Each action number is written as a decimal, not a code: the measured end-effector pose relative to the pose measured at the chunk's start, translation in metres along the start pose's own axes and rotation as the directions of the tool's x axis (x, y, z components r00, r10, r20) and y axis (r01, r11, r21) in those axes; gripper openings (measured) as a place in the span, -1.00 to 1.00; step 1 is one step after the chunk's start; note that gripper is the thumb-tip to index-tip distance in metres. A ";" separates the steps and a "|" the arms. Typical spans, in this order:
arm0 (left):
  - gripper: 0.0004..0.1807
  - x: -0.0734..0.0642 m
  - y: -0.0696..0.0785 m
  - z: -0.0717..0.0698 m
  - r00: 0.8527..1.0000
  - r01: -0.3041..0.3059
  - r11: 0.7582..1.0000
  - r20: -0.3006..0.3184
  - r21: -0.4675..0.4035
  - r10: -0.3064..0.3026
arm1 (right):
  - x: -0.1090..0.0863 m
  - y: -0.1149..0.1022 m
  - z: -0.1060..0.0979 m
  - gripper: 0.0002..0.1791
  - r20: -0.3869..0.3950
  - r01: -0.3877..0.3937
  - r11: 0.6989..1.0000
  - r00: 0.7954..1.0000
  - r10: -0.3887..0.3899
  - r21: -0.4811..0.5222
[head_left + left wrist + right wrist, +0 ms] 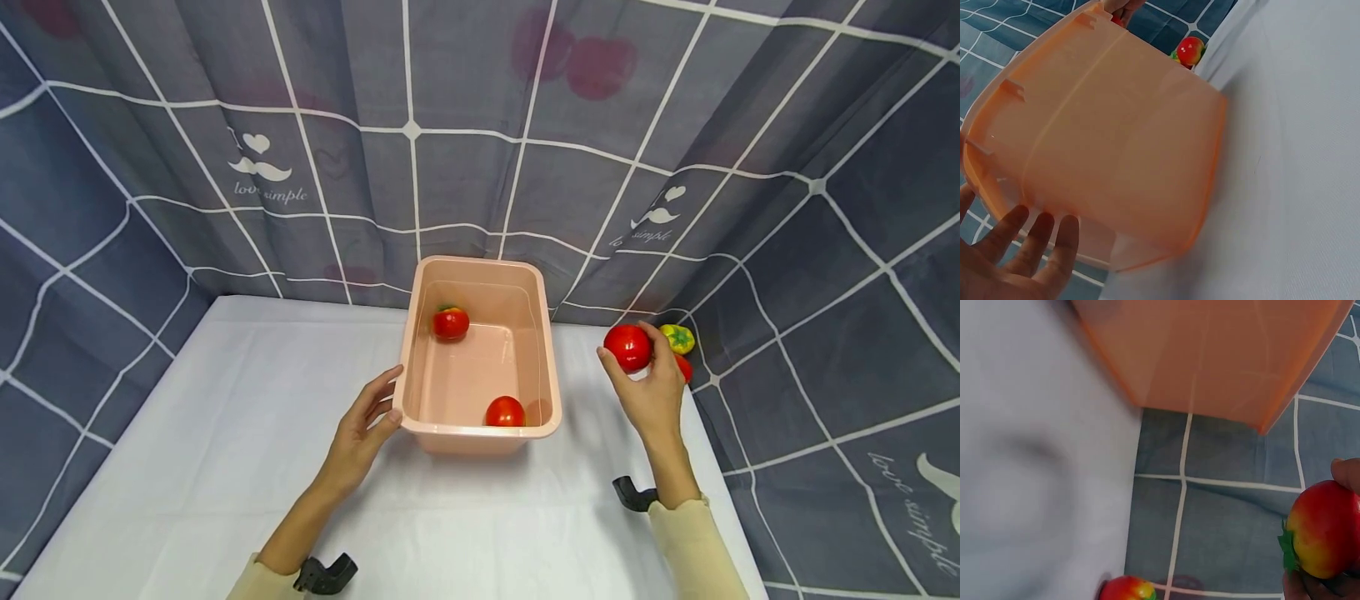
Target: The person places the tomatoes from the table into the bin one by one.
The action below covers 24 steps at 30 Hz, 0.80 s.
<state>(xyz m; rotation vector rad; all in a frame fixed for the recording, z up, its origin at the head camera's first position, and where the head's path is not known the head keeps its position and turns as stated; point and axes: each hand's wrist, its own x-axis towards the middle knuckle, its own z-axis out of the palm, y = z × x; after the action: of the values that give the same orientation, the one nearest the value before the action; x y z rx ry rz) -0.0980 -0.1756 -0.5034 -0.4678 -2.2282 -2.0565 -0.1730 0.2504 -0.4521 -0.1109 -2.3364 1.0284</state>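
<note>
A pale orange plastic bin (480, 432) stands on the table with two red tomatoes inside, one tomato (451, 323) at the back left and another tomato (506, 412) at the front right. At the bin's left side my left hand (360, 442) holds the rim. Its fingers (1040, 234) lie along the outer wall in the left wrist view. To the right of the bin, my right hand (654, 392) grips a red tomato (627, 347) between thumb and fingers. Yellow patches and green leaves show on this tomato (1324, 528) in the right wrist view.
Beyond my right hand, near the table's right edge, lie a yellow-green pepper (678, 338) and a partly hidden red item (684, 367). A white cloth covers the table (247, 400). Grey checked curtains (465, 183) enclose the back and both sides.
</note>
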 end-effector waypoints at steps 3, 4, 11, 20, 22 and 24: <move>-0.31 0.001 -0.001 -0.001 1.000 -0.003 1.000 0.005 -0.008 0.003 | 0.002 -0.006 0.003 -0.15 0.003 0.005 1.000 1.000 -0.005 0.024; -0.31 0.001 -0.001 -0.001 1.000 -0.004 1.000 0.005 -0.012 0.004 | 0.002 -0.008 0.004 -0.15 0.004 0.006 0.999 1.000 -0.006 0.031; -0.32 0.000 -0.004 0.000 1.000 -0.015 1.000 -0.004 -0.013 0.015 | 0.003 -0.018 0.014 -0.16 0.011 0.031 0.997 0.999 -0.032 0.077; -0.32 0.001 -0.001 0.000 1.000 -0.005 1.000 -0.004 -0.019 0.005 | 0.002 -0.039 0.026 -0.15 0.022 0.056 0.990 0.998 -0.060 0.126; -0.32 0.002 -0.002 0.000 1.000 -0.007 1.000 -0.004 -0.015 0.007 | 0.003 -0.042 0.030 -0.15 0.026 0.067 0.988 0.997 -0.071 0.141; -0.31 0.002 -0.002 0.000 1.000 -0.010 1.000 -0.004 -0.011 0.010 | 0.003 -0.045 0.033 -0.16 0.023 0.081 0.983 0.996 -0.086 0.162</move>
<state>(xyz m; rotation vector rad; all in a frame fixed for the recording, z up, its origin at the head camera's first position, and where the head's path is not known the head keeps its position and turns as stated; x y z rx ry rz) -0.1002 -0.1752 -0.5049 -0.4748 -2.2093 -2.0639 -0.1861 0.1982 -0.4367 0.0652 -2.2541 1.1792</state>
